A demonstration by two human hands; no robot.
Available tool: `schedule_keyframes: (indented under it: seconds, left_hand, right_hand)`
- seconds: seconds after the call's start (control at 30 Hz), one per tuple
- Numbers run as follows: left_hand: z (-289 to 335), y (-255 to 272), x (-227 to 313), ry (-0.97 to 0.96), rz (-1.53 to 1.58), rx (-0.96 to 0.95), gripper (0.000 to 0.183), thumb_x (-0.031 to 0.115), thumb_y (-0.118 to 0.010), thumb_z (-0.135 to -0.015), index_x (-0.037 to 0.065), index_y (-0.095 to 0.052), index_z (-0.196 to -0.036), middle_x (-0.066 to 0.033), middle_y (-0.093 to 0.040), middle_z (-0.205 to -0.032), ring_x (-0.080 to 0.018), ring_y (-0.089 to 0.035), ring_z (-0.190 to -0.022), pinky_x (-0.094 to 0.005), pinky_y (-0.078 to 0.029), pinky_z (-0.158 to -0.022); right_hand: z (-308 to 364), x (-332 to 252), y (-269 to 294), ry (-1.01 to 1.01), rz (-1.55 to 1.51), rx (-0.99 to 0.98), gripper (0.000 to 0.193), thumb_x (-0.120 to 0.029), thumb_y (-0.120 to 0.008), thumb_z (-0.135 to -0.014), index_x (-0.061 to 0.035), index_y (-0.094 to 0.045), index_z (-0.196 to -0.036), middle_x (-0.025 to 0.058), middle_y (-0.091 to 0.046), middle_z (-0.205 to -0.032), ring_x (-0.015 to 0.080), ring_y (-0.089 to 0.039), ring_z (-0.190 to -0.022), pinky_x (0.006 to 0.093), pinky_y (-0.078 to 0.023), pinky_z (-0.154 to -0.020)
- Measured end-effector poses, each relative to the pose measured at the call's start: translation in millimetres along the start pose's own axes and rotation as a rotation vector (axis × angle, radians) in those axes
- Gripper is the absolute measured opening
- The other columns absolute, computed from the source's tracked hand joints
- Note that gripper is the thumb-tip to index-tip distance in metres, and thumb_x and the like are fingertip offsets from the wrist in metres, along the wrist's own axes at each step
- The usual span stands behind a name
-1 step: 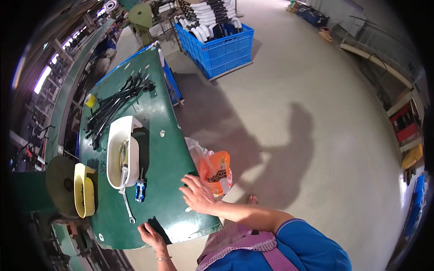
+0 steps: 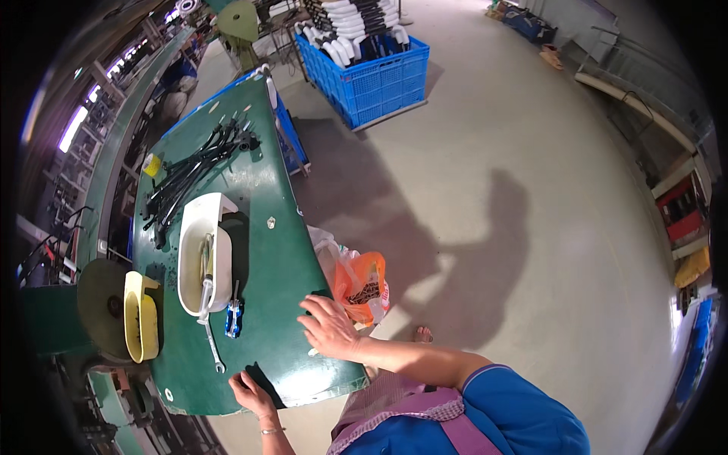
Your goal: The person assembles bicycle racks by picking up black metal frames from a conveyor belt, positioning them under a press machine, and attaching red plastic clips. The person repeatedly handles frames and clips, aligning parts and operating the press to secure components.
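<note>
My right hand rests by the right edge of the green-topped table, holding nothing, fingers stretched out. My left hand is at the table's near edge, also empty, its fingers loosely apart. Beyond the left hand lies a metal wrench, its upper end leaning on a white oblong container that holds more tools. Beside the container is a blue-handled tool with a thin metal shaft. Just past my right hand, an orange plastic bag hangs against the table side with small dark metal pieces inside.
Black metal rods lie piled on the far table half, near a yellow tape roll. A pale yellow container stands at the left edge by a round disc. A blue crate of white and black parts stands on the floor ahead.
</note>
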State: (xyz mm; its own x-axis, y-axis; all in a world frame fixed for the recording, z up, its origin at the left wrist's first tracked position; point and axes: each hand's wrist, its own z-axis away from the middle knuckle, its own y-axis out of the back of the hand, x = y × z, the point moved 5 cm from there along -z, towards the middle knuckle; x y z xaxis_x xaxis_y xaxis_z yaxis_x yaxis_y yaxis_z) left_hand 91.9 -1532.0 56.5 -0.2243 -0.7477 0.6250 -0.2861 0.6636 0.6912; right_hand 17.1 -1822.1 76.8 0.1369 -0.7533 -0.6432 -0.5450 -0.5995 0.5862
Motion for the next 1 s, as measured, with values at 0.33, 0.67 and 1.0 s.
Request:
schedule_keyframes:
  seconds: [0.33, 0.67, 1.0]
  left_hand:
    - [-2.0, 3.3, 23.5, -0.072, -0.271, 0.066, 0.014, 0.005, -0.060, -0.083, 0.001, -0.054, -0.094, -0.0148, -0.052, -0.087, -0.0339, -0.054, -0.079, -0.0402, -0.046, -0.070]
    - [-4.7, 8.4, 21.5, 0.216, -0.438, 0.252, 0.023, 0.000, -0.055, -0.082, 0.001, -0.055, -0.105, -0.0171, -0.052, -0.099, -0.0369, -0.054, -0.092, -0.0426, -0.046, -0.080]
    - [14.5, 13.5, -8.3, 0.602, -0.480, 0.588, 0.027, 0.007, -0.056, -0.088, -0.001, -0.056, -0.114, -0.0164, -0.058, -0.109, -0.0332, -0.057, -0.103, -0.0385, -0.046, -0.090]
  right_hand:
    - [-13.0, 14.0, 4.6, 0.126, -0.298, -0.273, 0.027, -0.015, -0.068, -0.079, -0.0013, -0.062, -0.102, 0.0139, -0.054, -0.116, 0.0317, -0.048, -0.118, 0.0462, -0.037, -0.103]
    - [-120.5, 75.0, -13.3, 0.372, -0.486, -0.608, 0.019, -0.008, -0.067, -0.080, -0.0022, -0.062, -0.097, 0.0102, -0.061, -0.101, 0.0280, -0.058, -0.101, 0.0388, -0.047, -0.089]
    - [-216.1, 117.2, -28.3, 0.438, -0.586, -0.837, 0.011, -0.008, -0.064, -0.084, -0.0021, -0.064, -0.093, 0.0112, -0.064, -0.087, 0.0289, -0.062, -0.085, 0.0380, -0.052, -0.076]
